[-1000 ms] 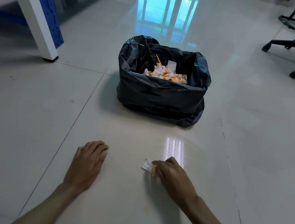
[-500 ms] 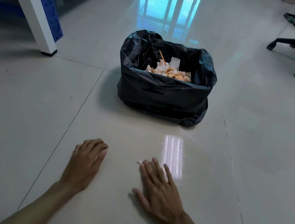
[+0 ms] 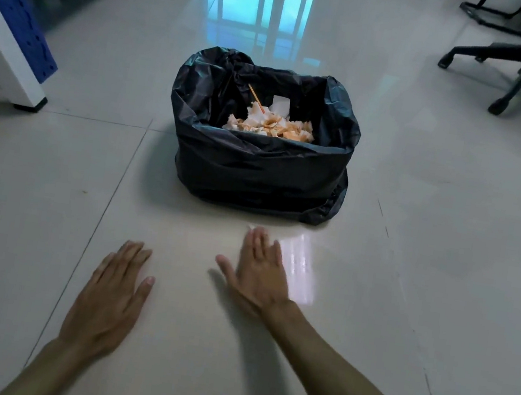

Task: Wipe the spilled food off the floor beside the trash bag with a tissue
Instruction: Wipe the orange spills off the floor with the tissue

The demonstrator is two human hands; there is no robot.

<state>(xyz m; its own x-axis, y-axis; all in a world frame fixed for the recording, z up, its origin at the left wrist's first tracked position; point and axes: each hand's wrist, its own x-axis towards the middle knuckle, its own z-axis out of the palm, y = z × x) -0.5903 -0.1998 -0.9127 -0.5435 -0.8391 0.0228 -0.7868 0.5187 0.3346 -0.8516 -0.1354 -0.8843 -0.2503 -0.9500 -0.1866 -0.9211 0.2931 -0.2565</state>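
A black trash bag (image 3: 256, 173) stands open on the pale tiled floor, with orange-stained tissues and food scraps (image 3: 272, 125) inside. My right hand (image 3: 258, 274) lies flat on the floor just in front of the bag. Its fingers press down on a white tissue, of which only a sliver (image 3: 251, 227) shows past the fingertips. My left hand (image 3: 111, 297) rests palm-down on the floor to the left, fingers spread and holding nothing. A small brownish speck (image 3: 84, 191) marks the tile further left.
A white and blue table leg (image 3: 9, 68) stands at the back left. The wheeled base of an office chair (image 3: 509, 81) is at the back right. A bright reflection (image 3: 297, 269) lies on the glossy tile beside my right hand.
My right hand went from pinching the tissue to lying flat over it, then slid forward toward the bag. My left hand stayed planted on the floor.
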